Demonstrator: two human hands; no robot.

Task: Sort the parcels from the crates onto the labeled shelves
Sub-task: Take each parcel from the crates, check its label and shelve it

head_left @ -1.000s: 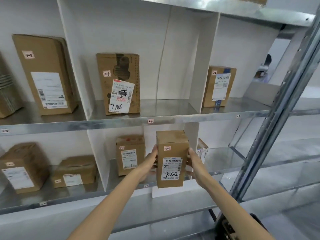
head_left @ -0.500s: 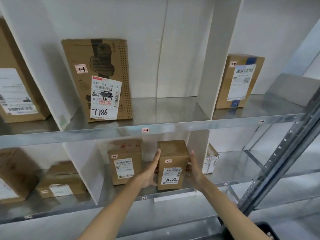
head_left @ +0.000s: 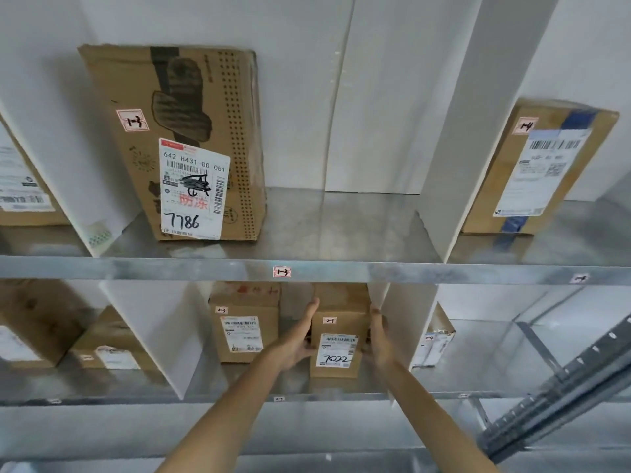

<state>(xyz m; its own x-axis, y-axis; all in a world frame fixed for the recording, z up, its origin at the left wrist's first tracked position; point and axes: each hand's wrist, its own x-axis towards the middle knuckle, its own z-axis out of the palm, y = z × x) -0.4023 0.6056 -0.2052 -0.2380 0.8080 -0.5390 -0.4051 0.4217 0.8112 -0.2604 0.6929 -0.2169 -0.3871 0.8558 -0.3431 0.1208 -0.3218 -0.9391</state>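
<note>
A small brown parcel (head_left: pixel 341 303) marked 7022, with a 2-3 sticker, stands upright on the lower metal shelf (head_left: pixel 341 392), in the bay whose edge tag (head_left: pixel 279 399) reads 2-3. My left hand (head_left: pixel 300 339) lies flat against its left side with the fingers pointing up. My right hand (head_left: pixel 379 336) presses its right side the same way, close to the white divider (head_left: pixel 406 322). Another 2-3 parcel (head_left: pixel 246 332) stands just left of it in the same bay.
On the upper shelf (head_left: pixel 341 271), tagged 1-3, a large box marked 7786 (head_left: pixel 191 138) leans back, with a 1-4 box (head_left: pixel 539 169) beyond a divider. More parcels fill the left bays (head_left: pixel 109 349) and a small one the right bay (head_left: pixel 433 339). A slanted metal upright (head_left: pixel 563 397) crosses the lower right.
Both hands have pushed the 7022 parcel deeper into the 2-3 bay, from in front of the shelf edge to standing on it. My view has moved closer and upward.
</note>
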